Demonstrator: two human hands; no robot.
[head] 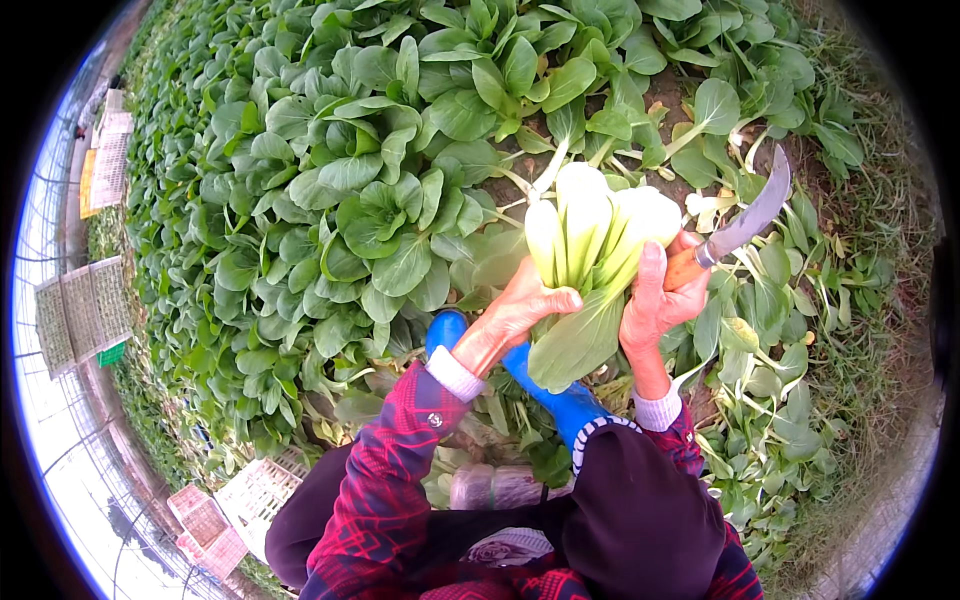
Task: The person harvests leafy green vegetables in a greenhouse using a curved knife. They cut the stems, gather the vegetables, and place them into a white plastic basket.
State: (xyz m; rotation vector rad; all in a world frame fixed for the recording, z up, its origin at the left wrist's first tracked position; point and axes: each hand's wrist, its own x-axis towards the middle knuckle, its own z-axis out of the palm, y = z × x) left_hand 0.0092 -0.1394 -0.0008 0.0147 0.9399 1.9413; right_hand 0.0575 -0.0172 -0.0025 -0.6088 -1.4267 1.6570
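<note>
Several heads of bok choy (pixel 592 225) are bunched between my two hands, their pale bases pointing away from me and their leaves hanging back towards me. My left hand (pixel 529 300) is closed around the left side of the bunch, thumb lying over the stems. With my right hand (pixel 664 296) I grip the wooden handle of a curved harvesting knife (pixel 750 214), its blade pointing up and to the right. The thumb of that same hand presses the right side of the bunch. The fingers behind the stems are largely hidden.
Dense bok choy plants (pixel 360 165) grow ahead and to the left. Cut leaves (pixel 772 300) lie on the soil at the right, beside grass. My blue boots (pixel 555 397) stand below my hands. A white plastic crate (pixel 259 491) and pink crates (pixel 202 517) are at the lower left.
</note>
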